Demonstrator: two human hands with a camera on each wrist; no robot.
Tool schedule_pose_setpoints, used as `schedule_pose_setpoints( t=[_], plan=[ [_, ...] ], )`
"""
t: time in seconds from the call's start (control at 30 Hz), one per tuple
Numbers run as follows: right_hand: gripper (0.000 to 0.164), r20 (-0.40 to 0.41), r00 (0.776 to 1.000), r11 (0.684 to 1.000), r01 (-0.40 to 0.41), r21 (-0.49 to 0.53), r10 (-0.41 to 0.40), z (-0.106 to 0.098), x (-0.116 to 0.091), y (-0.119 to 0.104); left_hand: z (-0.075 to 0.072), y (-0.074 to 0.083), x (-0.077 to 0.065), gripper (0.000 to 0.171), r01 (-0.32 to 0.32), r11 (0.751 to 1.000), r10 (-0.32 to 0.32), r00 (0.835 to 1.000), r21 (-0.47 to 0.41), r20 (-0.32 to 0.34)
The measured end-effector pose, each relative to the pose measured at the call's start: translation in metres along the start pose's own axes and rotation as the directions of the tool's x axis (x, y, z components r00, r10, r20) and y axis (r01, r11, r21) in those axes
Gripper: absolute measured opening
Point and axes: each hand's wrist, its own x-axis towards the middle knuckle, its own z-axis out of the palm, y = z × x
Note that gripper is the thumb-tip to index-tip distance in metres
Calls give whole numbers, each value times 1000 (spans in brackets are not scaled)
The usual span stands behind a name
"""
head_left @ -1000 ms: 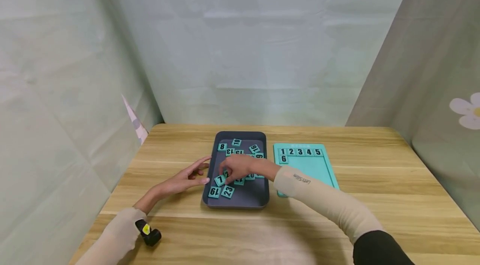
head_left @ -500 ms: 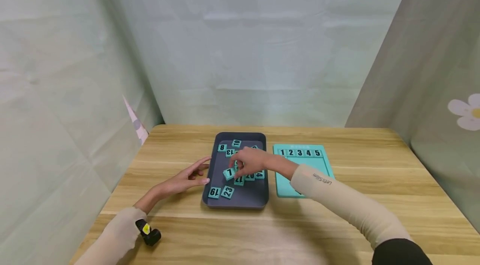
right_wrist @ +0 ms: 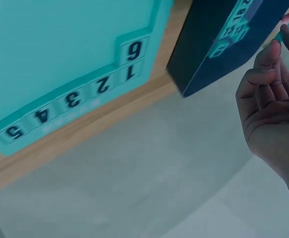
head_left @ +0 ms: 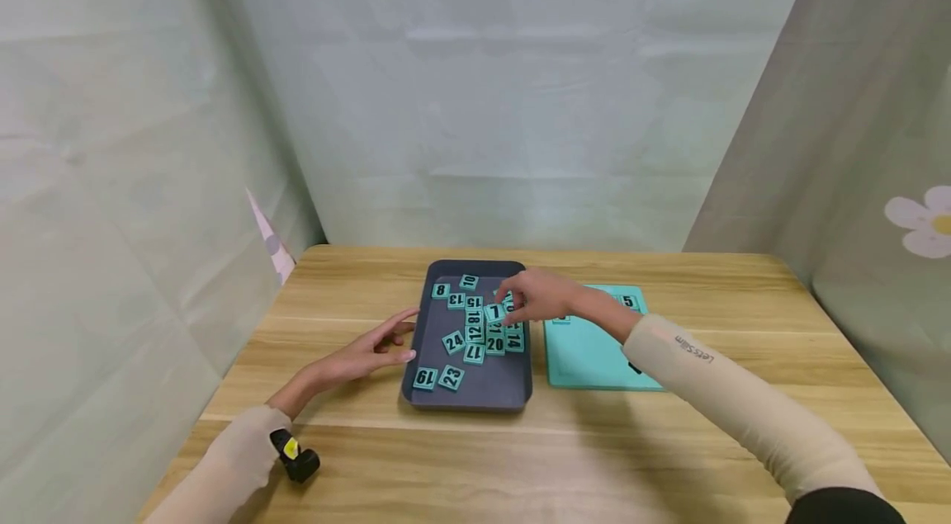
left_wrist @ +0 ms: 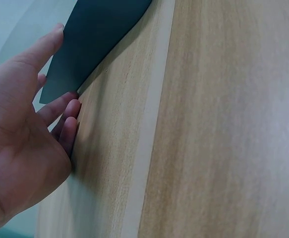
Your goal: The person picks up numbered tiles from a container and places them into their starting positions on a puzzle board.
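Between thumb and fingertips, my right hand [head_left: 546,295] pinches the number tile 7 [head_left: 494,313], held over the right part of the dark tray [head_left: 483,397]. The right wrist view catches the tile [right_wrist: 278,36] edge-on. My left hand [head_left: 364,355] has its fingers spread at the tray's left side, with the thumb at the rim. Several teal number tiles lie loose in the tray, among them tile 24 [head_left: 453,342] and tile 23 [head_left: 451,378]. Right of the tray lies a teal board [head_left: 594,359], partly covered by my right forearm. In the right wrist view it bears tiles 1 to 6.
A wooden table [head_left: 357,458] carries the tray and board side by side. Pale cloth [head_left: 505,95] hangs behind the table's far edge and at both sides. A black wrist camera [head_left: 295,458] sits on my left wrist.
My right hand has lifted tile 7 from the tray's left part and moved right with it, uncovering tile 24 and the middle tiles. The left hand has stayed still.
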Motion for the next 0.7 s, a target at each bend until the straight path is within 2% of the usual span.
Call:
schedule_pose_setpoints(
  t=[0.23, 0.7],
  plan=[
    [37, -11, 995, 994, -94, 56, 95, -6, -21, 15, -1, 0, 0, 74, 5, 1000, -5, 1000, 0, 6],
    [37, -43, 982, 981, -182, 66, 185, -5, -57, 52, -1, -2, -2, 73, 0, 1000, 0, 1000, 2, -4]
  ],
)
